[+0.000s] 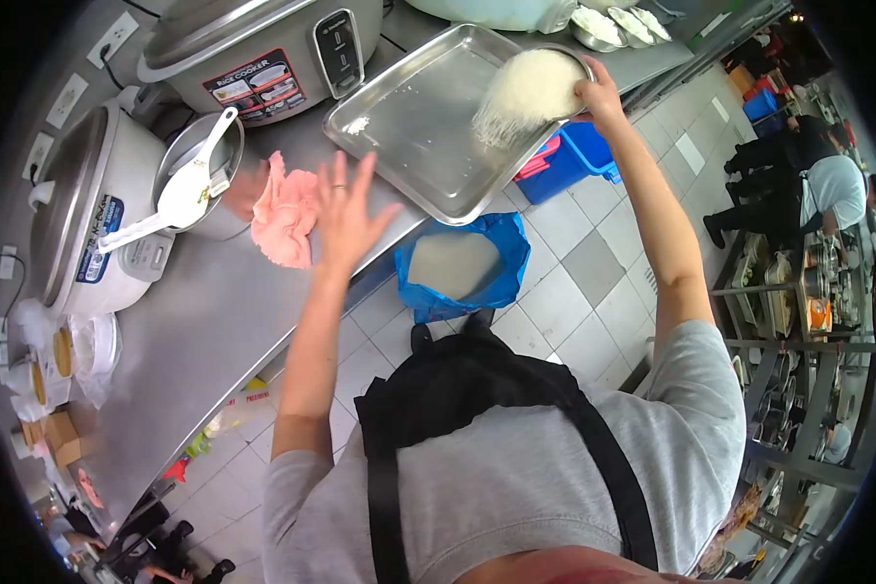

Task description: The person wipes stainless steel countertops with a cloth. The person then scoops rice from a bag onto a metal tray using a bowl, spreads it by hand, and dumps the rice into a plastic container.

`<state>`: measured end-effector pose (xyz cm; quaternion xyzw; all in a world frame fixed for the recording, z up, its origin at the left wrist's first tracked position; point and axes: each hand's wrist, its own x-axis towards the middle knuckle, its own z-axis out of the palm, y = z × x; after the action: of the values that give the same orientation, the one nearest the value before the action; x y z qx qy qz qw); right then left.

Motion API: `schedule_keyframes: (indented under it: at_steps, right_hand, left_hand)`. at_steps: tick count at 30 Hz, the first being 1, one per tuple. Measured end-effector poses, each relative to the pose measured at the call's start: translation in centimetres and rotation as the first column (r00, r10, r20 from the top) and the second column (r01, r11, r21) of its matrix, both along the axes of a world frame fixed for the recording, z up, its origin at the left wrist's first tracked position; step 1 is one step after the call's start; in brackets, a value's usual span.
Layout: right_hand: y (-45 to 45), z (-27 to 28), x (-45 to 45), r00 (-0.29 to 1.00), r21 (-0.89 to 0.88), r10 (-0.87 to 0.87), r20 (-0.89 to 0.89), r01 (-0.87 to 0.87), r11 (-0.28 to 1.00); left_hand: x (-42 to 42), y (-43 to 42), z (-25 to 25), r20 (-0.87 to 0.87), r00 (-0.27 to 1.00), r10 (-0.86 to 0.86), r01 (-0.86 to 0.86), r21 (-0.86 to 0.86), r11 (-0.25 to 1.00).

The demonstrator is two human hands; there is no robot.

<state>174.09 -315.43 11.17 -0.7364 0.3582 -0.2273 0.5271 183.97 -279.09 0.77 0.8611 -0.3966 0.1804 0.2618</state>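
My right hand [599, 94] grips the rim of a round metal bowl heaped with white rice [540, 83]. The bowl is tilted over the right part of a shallow steel tray [409, 122], and grains spill onto the tray. A few white grains lie near the tray's left corner. My left hand [347, 209] has its fingers spread and holds nothing, beside the tray's left corner. Just left of it a crumpled pink cloth [287, 214] lies on the steel counter [219, 302].
Two rice cookers [263, 58] stand at the back left, near a metal pot [180, 146] with white scoops. A blue bag [511, 253] of white grains stands on the floor beside a blue bin [579, 161]. People [832, 195] are at the far right.
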Motion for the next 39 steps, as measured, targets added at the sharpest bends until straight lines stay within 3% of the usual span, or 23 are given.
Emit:
schedule_keyframes:
  at_steps: [2,3,5,7,9,10,12,15,16,17,19,21,22,24,27,28,30,31,33,36,37,38,39]
  right_hand:
    - [-1.1,-0.9,1.2,0.993,-0.362,-0.009,-0.120,-0.035,0.931]
    - [-1.3,-1.7,2.0,0.993,-0.361,-0.008,-0.119,-0.036,0.932]
    - [-1.0,-2.6,3.0,0.977,-0.836,-0.182,-0.109,0.010,0.549]
    - [0.2,-2.8,3.2,0.978,-0.885,-0.193,-0.077,0.022,0.465]
    - [2.0,-1.4,3.3,0.989,-0.990,-0.131,-0.073,-0.056,0.129]
    - [2.5,-0.7,3.5,0.987,-0.990,-0.141,-0.072,-0.053,0.134]
    - [3.2,0.9,3.6,0.993,-0.982,-0.061,-0.103,-0.111,-0.154]
    - [3.9,3.6,3.3,0.998,-0.965,-0.060,-0.008,-0.023,-0.263]
    - [4.6,4.7,2.7,0.992,-0.987,0.079,0.095,0.105,-0.124]
    - [4.9,5.7,2.0,0.993,-0.987,0.071,0.095,0.103,-0.119]
    - [4.7,6.5,0.4,0.960,-0.971,-0.174,0.221,0.201,-0.128]
    - [3.3,5.5,-2.6,0.854,-0.973,-0.511,-0.101,0.022,0.229]
    - [3.0,4.5,-4.0,0.847,-0.970,-0.520,-0.110,0.022,0.240]
    - [2.7,1.2,-7.0,0.750,-0.800,-0.533,-0.392,0.008,0.600]
    - [2.0,-8.2,-9.8,0.762,-0.386,0.022,-0.647,-0.352,0.853]
    - [4.0,-10.6,-9.9,0.710,-0.120,0.139,-0.690,-0.302,0.946]
    - [7.8,-15.5,-7.9,0.499,0.212,0.414,-0.761,-0.413,0.886]
    - [8.9,-21.6,-7.4,0.515,0.177,0.461,-0.723,-0.507,0.843]
    - [11.4,-29.5,-5.4,0.331,0.254,0.451,-0.829,-0.496,0.830]
    - [12.0,-45.1,-4.2,0.315,0.237,0.471,-0.824,-0.564,0.791]
    - [11.6,-48.6,-4.2,0.517,0.140,0.255,-0.817,-0.251,0.958]
    - [11.0,-52.0,-4.6,0.611,0.057,-0.020,-0.791,0.105,0.993]
    - [10.0,-55.2,-5.3,0.706,-0.198,-0.228,-0.671,0.126,0.972]
  left_hand:
    - [-1.1,-1.4,-0.5,-0.111,0.992,-0.057,0.061,0.034,0.998]
    - [-1.1,-1.6,-0.9,-0.110,0.992,-0.056,0.061,0.035,0.998]
    - [-1.0,-2.1,-1.5,-0.127,0.990,-0.052,0.054,0.008,0.999]
    - [-0.9,-2.2,-1.8,-0.126,0.991,-0.048,0.049,0.007,0.999]
    - [-0.8,-2.2,-1.9,-0.116,0.992,-0.045,0.046,0.007,0.999]
    - [-0.7,-2.2,-2.1,-0.124,0.991,-0.045,0.044,-0.004,0.999]
    - [-0.7,-2.3,-2.2,-0.135,0.989,-0.056,0.055,-0.012,0.998]
    - [-0.6,-2.2,-2.3,-0.140,0.990,-0.037,0.035,-0.015,0.999]
    - [-0.5,-2.2,-2.3,-0.141,0.989,-0.033,0.031,-0.015,0.999]
    - [-0.4,-2.2,-2.3,-0.143,0.989,-0.029,0.028,-0.014,1.000]
    - [-0.5,-2.2,-2.3,-0.139,0.990,-0.030,0.029,-0.004,1.000]
    - [-0.4,-2.2,-2.5,-0.138,0.990,-0.034,0.036,0.011,0.999]
    - [-0.4,-2.3,-2.7,-0.165,0.985,-0.045,0.045,-0.002,0.999]
    - [-0.1,-2.4,-3.0,-0.199,0.978,-0.069,0.073,0.013,0.997]
    - [-0.1,-2.1,-3.3,-0.244,0.960,-0.135,0.152,0.053,0.987]
    - [-0.1,-2.0,-3.4,-0.259,0.957,-0.134,0.152,0.052,0.987]
    - [0.1,-2.5,-3.1,-0.300,0.945,-0.134,0.157,0.054,0.986]
    - [0.0,-2.6,-3.0,-0.323,0.934,-0.154,0.174,0.032,0.984]
    - [0.1,-2.6,-3.2,-0.361,0.924,-0.127,0.166,0.079,0.983]
    - [-0.2,-2.4,-3.1,-0.431,0.901,-0.051,0.122,0.138,0.983]
    - [-0.4,-2.6,-2.8,-0.500,0.861,-0.099,0.165,0.090,0.982]
    - [-0.9,-3.2,-2.5,-0.446,0.886,-0.122,0.179,0.087,0.980]
    - [-0.6,-3.1,-3.3,-0.318,0.931,-0.179,0.203,0.044,0.978]
